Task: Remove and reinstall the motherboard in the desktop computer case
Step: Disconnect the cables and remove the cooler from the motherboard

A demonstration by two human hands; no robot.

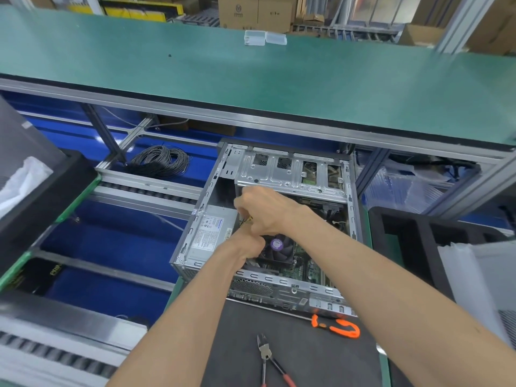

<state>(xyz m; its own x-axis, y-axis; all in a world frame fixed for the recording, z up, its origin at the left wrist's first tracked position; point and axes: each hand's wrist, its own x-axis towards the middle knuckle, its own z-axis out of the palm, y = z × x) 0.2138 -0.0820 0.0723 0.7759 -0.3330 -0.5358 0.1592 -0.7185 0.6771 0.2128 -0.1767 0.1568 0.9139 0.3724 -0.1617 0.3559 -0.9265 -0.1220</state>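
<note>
Motherboard [303, 263] cabling beside the power supply [210, 233] looks the concern: both hands, left [248, 241] and right [264, 210], pinch a yellow-wired connector [247, 220], best pulled straight, not by wires.

I take the open computer case [268, 227] as my landmark. Its top side is uncovered, so I can reach in from above, but the drive cage [290, 171] roofs the far end and the power supply [209, 233] fills the left side. Both my hands crowd the middle, the left hand [248, 244] and right hand [265, 210] meeting just left of the CPU fan [279, 247], hiding what lies under them. Overhead beyond the case, the green shelf [251, 85] hangs low. Near the case's front edge, the dark mat [307, 353] carries side cutters [268, 356] and an orange tool [337, 325], with bare mat between them.
</note>
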